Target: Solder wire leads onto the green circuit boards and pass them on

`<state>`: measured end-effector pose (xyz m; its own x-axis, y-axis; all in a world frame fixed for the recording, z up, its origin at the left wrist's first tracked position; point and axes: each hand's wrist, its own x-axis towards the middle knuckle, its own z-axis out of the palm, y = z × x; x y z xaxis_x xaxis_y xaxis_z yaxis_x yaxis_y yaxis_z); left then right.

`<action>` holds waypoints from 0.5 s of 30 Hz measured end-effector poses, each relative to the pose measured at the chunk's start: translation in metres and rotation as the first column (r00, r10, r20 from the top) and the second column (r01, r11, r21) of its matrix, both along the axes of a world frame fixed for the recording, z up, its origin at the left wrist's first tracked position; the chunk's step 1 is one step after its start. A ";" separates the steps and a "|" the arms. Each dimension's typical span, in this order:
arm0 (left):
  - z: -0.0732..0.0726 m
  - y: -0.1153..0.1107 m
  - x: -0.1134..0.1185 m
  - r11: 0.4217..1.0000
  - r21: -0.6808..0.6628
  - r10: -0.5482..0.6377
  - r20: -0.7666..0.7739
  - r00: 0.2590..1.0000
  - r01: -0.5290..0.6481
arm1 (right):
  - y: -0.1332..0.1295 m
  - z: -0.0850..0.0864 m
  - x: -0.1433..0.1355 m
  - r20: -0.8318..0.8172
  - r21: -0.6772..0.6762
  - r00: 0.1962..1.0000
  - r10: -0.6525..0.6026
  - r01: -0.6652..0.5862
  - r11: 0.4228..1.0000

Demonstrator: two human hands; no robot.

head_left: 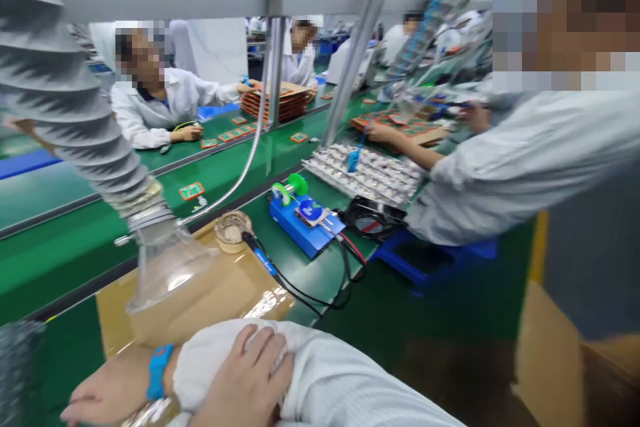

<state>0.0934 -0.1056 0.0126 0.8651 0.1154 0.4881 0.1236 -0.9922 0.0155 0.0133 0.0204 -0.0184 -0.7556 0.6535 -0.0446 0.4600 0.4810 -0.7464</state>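
My right arm reaches across the bottom, and my right hand [113, 383] hangs over the near edge of the cardboard at the lower left. Its fingers look loosely extended with nothing seen in them; their tips are partly cut off. A blue wrist strap [159, 371] circles that wrist. Lying across the white right sleeve [320, 363], my left hand [247, 373] has its fingers laid out and slightly apart. Beyond the hands, a soldering iron [263, 259] rests with its tip end at a round tan dish [233, 230] on the tape-covered cardboard [215, 287].
A ribbed fume hose [85, 100] ends in a clear hood [170, 267] above the cardboard. A blue soldering unit [305, 227] with a green spool stands on the bench. Circuit boards [192, 191] lie on the green belt. A co-worker's sleeve [500, 167] extends in from the right.
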 end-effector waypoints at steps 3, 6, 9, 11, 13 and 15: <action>0.005 -0.004 -0.004 0.998 -0.038 -0.049 0.052 0.997 0.051 | -0.010 -0.003 0.000 -0.013 -0.037 0.998 -0.055 0.054 0.998; 0.004 -0.008 -0.011 0.999 -0.018 -0.042 0.064 0.997 0.043 | -0.022 -0.006 0.001 -0.056 0.013 0.996 -0.069 0.070 0.997; 0.005 -0.011 -0.017 0.998 0.046 0.039 -0.088 0.995 -0.035 | -0.030 -0.006 0.003 -0.102 0.026 0.991 -0.086 0.089 0.996; 0.007 -0.013 -0.019 0.995 0.081 0.074 -0.197 0.978 -0.059 | -0.032 -0.007 0.003 -0.115 0.021 0.989 -0.092 0.095 0.995; 0.008 -0.013 -0.019 0.994 0.083 0.094 -0.257 0.962 -0.075 | -0.033 -0.007 0.003 -0.127 0.021 0.987 -0.101 0.104 0.994; 0.006 -0.013 -0.020 0.995 0.067 0.084 -0.242 0.967 -0.069 | -0.034 -0.007 0.004 -0.138 0.025 0.984 -0.111 0.115 0.993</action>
